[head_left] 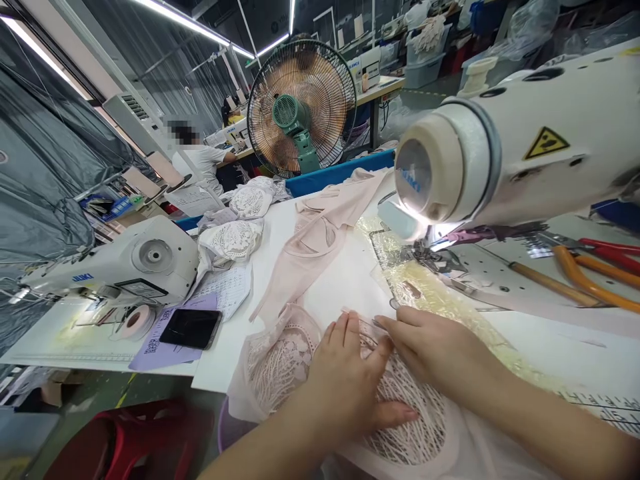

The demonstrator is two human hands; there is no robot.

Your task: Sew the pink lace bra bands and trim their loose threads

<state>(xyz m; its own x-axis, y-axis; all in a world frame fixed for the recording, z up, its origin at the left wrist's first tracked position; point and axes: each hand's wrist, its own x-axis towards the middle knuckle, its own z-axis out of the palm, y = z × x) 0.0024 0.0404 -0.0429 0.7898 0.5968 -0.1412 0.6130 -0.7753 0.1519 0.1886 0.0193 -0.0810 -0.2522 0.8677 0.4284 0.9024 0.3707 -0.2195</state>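
Note:
A pale pink bra point(420, 427) with lace cups lies across the near edge of the white table. My left hand point(345, 380) rests on it, fingers stretched forward over the fabric and thumb spread over the lace. Beside it, my right hand point(425, 347) is closed, with the tip of a small metal tool point(380, 323) showing at its fingers; most of that tool is hidden. Both hands are close together at the upper edge of one cup. Further back lies another pale pink piece point(315, 237). The sewing machine point(450, 160) stands at the right, its needle area lit.
Orange-handled pliers point(575, 273) and red-handled cutters point(610, 247) lie right of the needle. At left are a phone point(191, 328) on purple paper, a second sewing machine point(145, 260) and white lace cups point(235, 240). A large fan point(303, 107) stands behind; a person point(197, 160) sits beyond.

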